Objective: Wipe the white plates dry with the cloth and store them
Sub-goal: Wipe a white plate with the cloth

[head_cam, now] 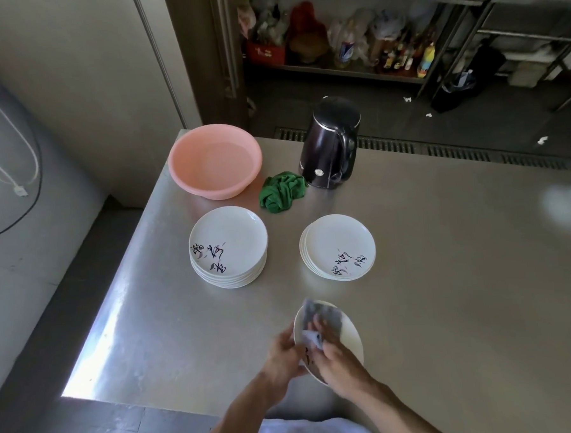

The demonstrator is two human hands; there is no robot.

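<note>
You hold one white plate [348,334] up over the near edge of the table [446,274], close to your body. Your left hand [284,353] grips its left rim, fingers curled round the edge. Your right hand [339,359] lies on the plate's face with its fingers bent over the grey cloth [322,315], pressing it down. Both hands are a bit blurred, so I cannot tell more about the grip.

The plate is tipped, with its face up and toward your right hand. It is round, so it has no long side to line up.

Two piles wait further out on the table. The short stack [338,246] is straight ahead of the plate and near. The tall stack [228,249] is ahead too, but off to the left and further.

I cannot tell which pile is the dry one. My guess is the short one — it sits right past the plate. Your left hand has the plate, so that hand would carry it forward.
</note>
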